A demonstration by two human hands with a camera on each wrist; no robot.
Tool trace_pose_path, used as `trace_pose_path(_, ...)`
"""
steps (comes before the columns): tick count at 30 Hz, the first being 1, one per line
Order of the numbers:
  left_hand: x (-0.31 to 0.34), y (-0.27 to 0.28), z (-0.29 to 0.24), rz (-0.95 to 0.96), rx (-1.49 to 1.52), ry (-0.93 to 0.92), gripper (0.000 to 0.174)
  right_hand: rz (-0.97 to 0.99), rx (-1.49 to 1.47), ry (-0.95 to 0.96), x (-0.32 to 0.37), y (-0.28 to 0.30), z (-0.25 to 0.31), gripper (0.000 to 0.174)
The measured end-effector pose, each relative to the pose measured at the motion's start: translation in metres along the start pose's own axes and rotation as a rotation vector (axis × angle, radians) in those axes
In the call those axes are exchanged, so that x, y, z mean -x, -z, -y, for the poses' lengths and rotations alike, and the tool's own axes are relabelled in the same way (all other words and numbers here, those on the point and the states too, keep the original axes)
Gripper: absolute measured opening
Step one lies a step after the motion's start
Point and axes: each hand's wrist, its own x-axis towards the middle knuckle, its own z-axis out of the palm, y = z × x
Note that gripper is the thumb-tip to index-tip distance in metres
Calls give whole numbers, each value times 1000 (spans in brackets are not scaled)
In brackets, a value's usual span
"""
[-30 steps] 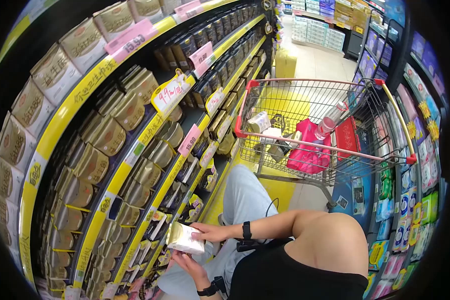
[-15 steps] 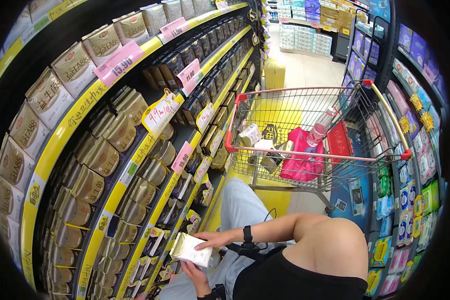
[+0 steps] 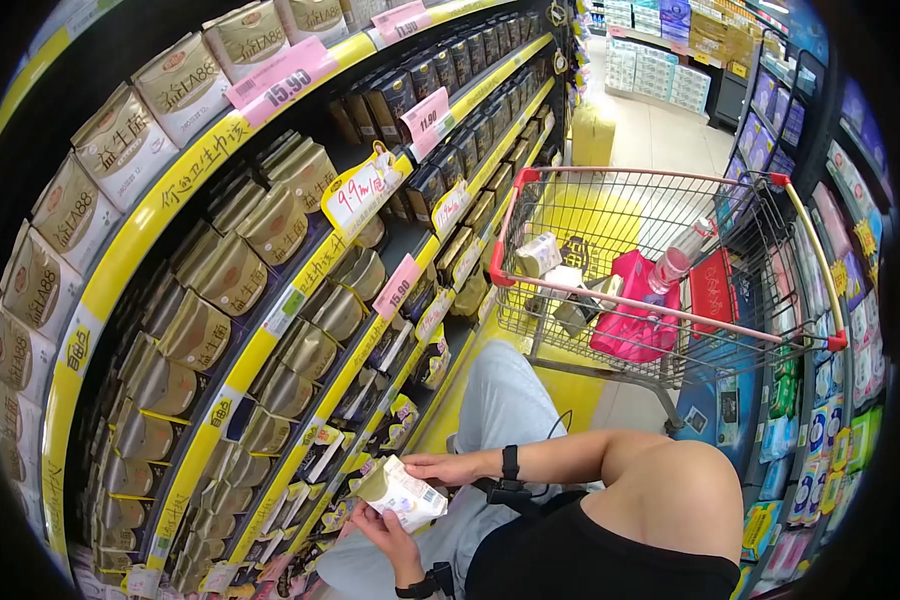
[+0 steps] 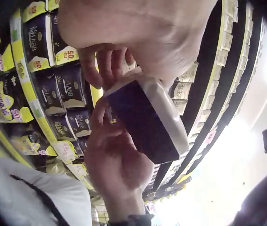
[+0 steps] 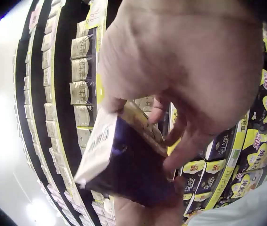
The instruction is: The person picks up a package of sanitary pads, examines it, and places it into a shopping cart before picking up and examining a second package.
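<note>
Both hands hold a white and gold pack of sanitary pads (image 3: pixel 410 497) in front of the lower shelves. A barcode side faces up in the head view, and a dark blue face shows in both wrist views. My right hand (image 3: pixel 445 468) grips the upper end; in the right wrist view its thumb lies on the white side and its fingers (image 5: pixel 183 141) curl over the far edge. From below, my left hand (image 3: pixel 390 535) holds the gold end, its fingers (image 4: pixel 106 66) bent at the pack's edge in the left wrist view.
Shelves (image 3: pixel 185 190) of gold, white and dark packs with price tags (image 3: pixel 285 78) run along the left. A red-edged cart (image 3: pixel 660 190) stands ahead with a pink bag (image 3: pixel 635 310), a bottle (image 3: pixel 675 262) and several packs inside. More shelves (image 3: pixel 835 440) line the right.
The pack has turned from its broad white face to its barcode side. My right hand has slid from the top of the pack to its upper edge. The view has swung slightly left.
</note>
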Motion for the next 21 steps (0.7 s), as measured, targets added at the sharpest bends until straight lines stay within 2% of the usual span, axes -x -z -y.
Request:
trace_pose_path(3,-1,22,22,92,-10,66,45,-15,105,-63,8,0,2,65)
trace_pose_path(6,-4,13,15,122,-79,98,38,7,127,-141,16,10,-4,69)
trace_pose_path(9,-8,4,20,88,-183,-32,33,-25,103,-143,19,17,-5,66)
trace_pose_path(10,-8,-5,9,71,-95,55,32,-43,194,-34,21,20,0,63)
trace_pose_path(11,-9,-6,10,67,-91,47,31,-65,288,75,22,23,6,61)
trace_pose_path(13,-10,-9,20,66,-73,31,31,-357,79,421,13,33,4,59)
trace_pose_path(15,-8,-17,12,90,-36,69,27,-348,-105,630,6,70,29,61)
trace_pose_path(17,-6,-20,8,125,-20,103,25,-391,-194,749,27,44,102,64)
trace_pose_path(19,-4,-16,12,151,-18,100,25,-579,-211,950,28,27,134,76)
trace_pose_path(21,-4,-13,13,162,-10,102,24,-527,-460,1082,59,30,208,86)
